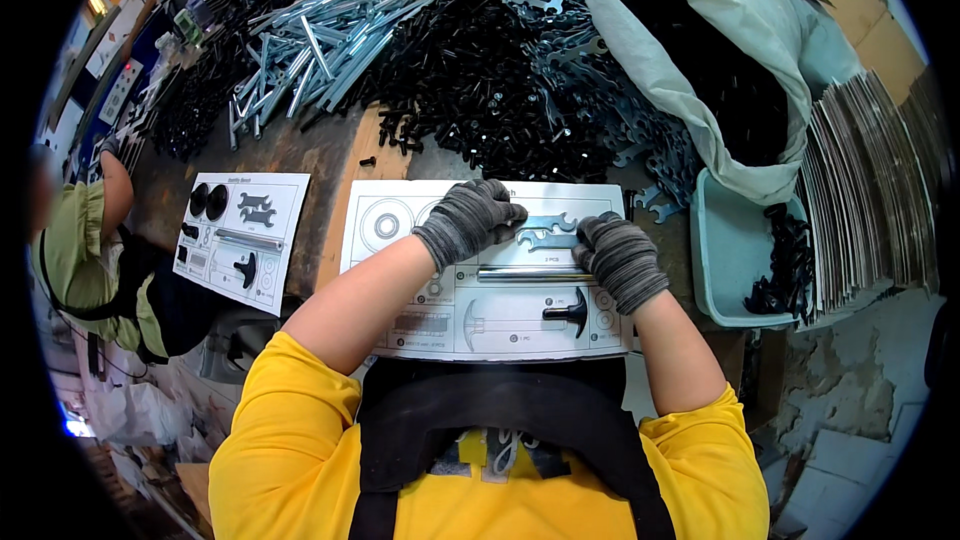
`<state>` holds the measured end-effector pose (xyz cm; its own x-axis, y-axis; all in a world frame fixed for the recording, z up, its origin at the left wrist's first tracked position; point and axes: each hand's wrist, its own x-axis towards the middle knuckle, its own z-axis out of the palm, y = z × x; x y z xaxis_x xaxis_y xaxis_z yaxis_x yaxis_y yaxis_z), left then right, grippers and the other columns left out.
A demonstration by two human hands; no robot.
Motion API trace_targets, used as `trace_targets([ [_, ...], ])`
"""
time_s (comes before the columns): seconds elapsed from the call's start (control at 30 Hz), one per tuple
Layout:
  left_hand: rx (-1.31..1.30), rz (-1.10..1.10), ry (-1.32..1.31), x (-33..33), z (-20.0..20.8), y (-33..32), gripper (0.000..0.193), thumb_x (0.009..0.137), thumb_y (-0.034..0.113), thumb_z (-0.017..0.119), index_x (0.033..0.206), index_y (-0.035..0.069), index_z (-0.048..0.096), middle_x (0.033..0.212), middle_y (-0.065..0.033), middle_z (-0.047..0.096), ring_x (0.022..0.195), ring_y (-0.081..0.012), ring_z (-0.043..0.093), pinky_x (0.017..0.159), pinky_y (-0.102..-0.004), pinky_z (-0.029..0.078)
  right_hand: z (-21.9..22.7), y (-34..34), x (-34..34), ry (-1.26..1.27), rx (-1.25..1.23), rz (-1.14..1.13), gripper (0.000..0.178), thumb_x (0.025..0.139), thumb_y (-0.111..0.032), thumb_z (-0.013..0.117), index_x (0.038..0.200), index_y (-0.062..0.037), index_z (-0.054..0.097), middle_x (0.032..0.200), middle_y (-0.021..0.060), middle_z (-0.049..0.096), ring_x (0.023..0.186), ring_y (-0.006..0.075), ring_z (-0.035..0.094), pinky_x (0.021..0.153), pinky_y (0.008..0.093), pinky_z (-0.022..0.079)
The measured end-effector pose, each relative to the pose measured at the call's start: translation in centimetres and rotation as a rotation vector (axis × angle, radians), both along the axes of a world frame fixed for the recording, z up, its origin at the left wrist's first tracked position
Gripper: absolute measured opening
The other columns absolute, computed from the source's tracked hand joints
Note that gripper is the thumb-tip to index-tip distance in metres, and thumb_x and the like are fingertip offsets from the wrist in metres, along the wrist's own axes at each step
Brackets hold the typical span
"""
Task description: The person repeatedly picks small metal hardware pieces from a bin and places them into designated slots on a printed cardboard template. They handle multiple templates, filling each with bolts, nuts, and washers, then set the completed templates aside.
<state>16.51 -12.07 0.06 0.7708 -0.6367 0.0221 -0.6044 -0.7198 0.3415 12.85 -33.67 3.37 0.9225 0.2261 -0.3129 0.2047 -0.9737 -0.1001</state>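
Observation:
A printed layout board [430, 340] lies in front of me, bearing outlines of parts. Two flat silver open-end wrenches [548, 223] rest on its upper part, one above the other. Below them lie metal tubes [530, 274] and a black T-shaped handle [572, 313]. My left hand [470, 223], in a grey knit glove, is closed with its fingertips by the wrenches' left ends. My right hand [622, 260], gloved alike, curls its fingers at the wrenches' right ends, over the tubes' end. What either hand's fingers hold is hidden.
Beyond the board spread piles of black bolts [450, 70], silver tubes [320, 50] and wrenches [640, 130]. At right are a white sack [680, 70], a pale blue bin [720, 290] and stacked cardboard [860, 190]. Another filled board [245, 240] lies left, near a co-worker [100, 250].

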Motion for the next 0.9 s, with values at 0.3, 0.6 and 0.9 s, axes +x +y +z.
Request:
trace_targets([
  [0.3, -0.06, -0.053, -0.031, 0.2, -0.4, 0.3, 0.031, 0.069, 0.015, 0.069, 0.1, 0.015, 0.064, 0.091, -0.0092, 0.057, 0.079, -0.0226, 0.059, 0.069, -0.031, 0.051, -0.3, -1.4, 0.7, 0.004, 0.052, 0.084, 0.037, 0.082, -0.034, 0.052, 0.111, -0.0117, 0.053, 0.1, 0.0119, 0.057, 0.093, 0.0255, 0.057, 0.082, 0.037, 0.046],
  [0.6, -0.335, -0.084, -0.044, 0.3, -1.1, 0.9, 0.032, 0.07, 0.008, 0.064, 0.101, 0.005, 0.06, 0.083, -0.0089, 0.06, 0.077, -0.0227, 0.058, 0.072, -0.0318, 0.047, 5.2, -15.1, 10.7, -0.73, 0.056, -0.494, 0.038, 0.079, -0.034, 0.056, 0.109, -0.0115, 0.054, 0.108, 0.0152, 0.053, 0.099, 0.0305, 0.053, 0.084, 0.0393, 0.044],
  [0.9, -0.376, -0.073, -0.082, 0.4, -1.3, 0.7, 0.03, 0.069, 0.007, 0.066, 0.098, 0.004, 0.061, 0.077, -0.009, 0.061, 0.072, -0.0232, 0.058, 0.068, -0.0322, 0.048, 6.1, -19.0, 18.2, -0.74, -0.135, -0.596, 0.048, 0.076, -0.028, 0.058, 0.121, -0.0197, 0.045, 0.115, 0.0185, 0.049, 0.105, 0.0332, 0.05, 0.085, 0.044, 0.043],
])
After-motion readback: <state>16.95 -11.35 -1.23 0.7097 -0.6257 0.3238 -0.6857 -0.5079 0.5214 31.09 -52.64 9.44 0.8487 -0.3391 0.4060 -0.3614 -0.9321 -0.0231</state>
